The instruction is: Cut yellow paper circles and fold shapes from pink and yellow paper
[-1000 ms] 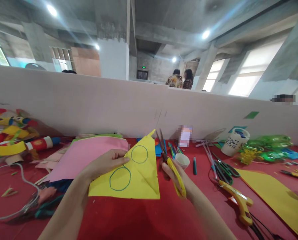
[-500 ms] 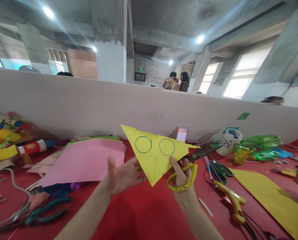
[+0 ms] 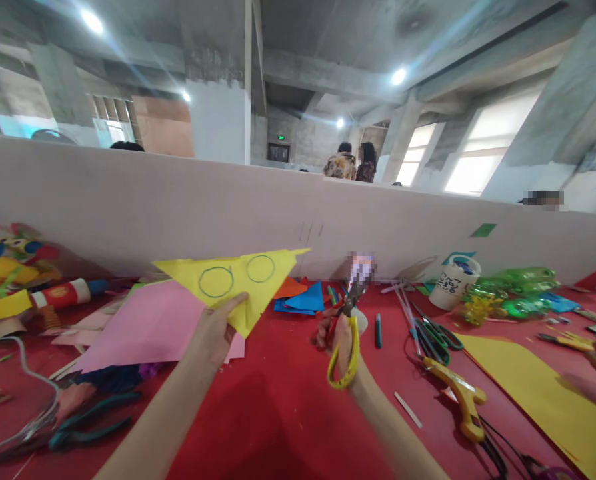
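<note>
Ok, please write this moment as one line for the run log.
left hand: holds yellow paper triangle | right hand: holds yellow-handled scissors, apart from paper

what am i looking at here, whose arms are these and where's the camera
There is no machine: a person wears one camera on the head, looking forward and down, so the two arms are their own. The left hand pinches a yellow triangle of paper with two circles drawn on it, held above the red table. The right hand grips yellow scissors. On the table lie pink paper, a big yellow sheet, orange scissors, pens and a white cup. Other people stand far behind the wall.
</note>
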The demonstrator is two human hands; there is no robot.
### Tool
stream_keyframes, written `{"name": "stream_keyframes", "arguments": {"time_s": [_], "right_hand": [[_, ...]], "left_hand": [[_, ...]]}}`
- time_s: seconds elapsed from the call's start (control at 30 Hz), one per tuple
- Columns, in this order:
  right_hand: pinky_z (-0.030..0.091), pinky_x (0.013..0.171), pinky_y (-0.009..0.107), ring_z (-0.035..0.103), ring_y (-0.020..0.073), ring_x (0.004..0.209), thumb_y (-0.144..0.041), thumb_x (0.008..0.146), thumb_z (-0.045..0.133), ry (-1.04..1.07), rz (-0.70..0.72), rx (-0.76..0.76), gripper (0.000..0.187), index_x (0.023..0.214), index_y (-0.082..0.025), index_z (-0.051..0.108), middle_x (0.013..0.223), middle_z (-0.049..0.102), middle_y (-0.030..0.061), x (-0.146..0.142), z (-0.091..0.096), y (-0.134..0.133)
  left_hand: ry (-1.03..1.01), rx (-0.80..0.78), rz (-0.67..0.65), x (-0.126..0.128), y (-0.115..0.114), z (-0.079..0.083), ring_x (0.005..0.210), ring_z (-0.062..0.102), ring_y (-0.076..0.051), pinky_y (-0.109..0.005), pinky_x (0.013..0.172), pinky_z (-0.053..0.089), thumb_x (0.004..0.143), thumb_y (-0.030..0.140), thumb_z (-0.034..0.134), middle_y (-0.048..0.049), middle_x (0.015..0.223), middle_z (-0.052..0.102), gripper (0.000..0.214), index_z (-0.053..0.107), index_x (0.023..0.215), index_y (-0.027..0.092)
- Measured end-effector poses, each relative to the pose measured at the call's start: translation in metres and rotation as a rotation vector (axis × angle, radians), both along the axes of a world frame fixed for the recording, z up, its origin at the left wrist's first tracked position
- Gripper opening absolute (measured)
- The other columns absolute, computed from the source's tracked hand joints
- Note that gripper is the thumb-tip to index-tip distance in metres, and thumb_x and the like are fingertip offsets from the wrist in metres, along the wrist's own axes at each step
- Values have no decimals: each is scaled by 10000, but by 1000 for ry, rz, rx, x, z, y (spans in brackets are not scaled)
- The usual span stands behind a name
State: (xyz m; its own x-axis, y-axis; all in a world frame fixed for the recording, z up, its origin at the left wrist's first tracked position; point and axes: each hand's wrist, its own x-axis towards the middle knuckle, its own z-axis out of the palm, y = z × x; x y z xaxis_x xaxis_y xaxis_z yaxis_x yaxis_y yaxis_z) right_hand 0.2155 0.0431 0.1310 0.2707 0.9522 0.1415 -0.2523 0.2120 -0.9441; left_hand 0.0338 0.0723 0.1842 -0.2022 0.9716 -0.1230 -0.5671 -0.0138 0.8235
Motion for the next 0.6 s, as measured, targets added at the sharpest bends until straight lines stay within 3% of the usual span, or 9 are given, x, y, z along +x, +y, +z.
{"name": "stream_keyframes", "arguments": {"time_s": [0.13,0.27,0.4,0.6], "right_hand": [[309,360,211,293,70,366,-746,622,474,-16,258,-161,561,754,-201,463,491,351,-89,1,-11,-4],[265,391,199,297,73,435,-651,714,505,-215,348,-156,467,725,-186,474,543,339,-69,2,-12,-18],[286,405,217,341,93,476,-628,803,387,-485,351,-140,468,744,-176,496,589,385,-38,11,-7,-24],[418,515,252,441,116,552,-599,850,301,-665,415,-90,490,853,-171,540,651,436,-25,20,6,-31]], "left_hand": [[3,65,70,-12,6,-1,870,663,-171,-218,704,552,675,72,666,-44,957,713,262,675,924,153],[67,119,85,-5,2,-3,954,637,-199,-265,800,534,643,91,709,-52,962,712,257,685,891,153],[156,141,76,5,-4,-2,1030,600,-225,-328,886,496,624,142,729,-48,986,706,271,685,891,155],[319,167,43,7,-3,-12,1035,594,-254,-349,889,481,596,239,751,-63,996,703,346,685,925,157]]}}
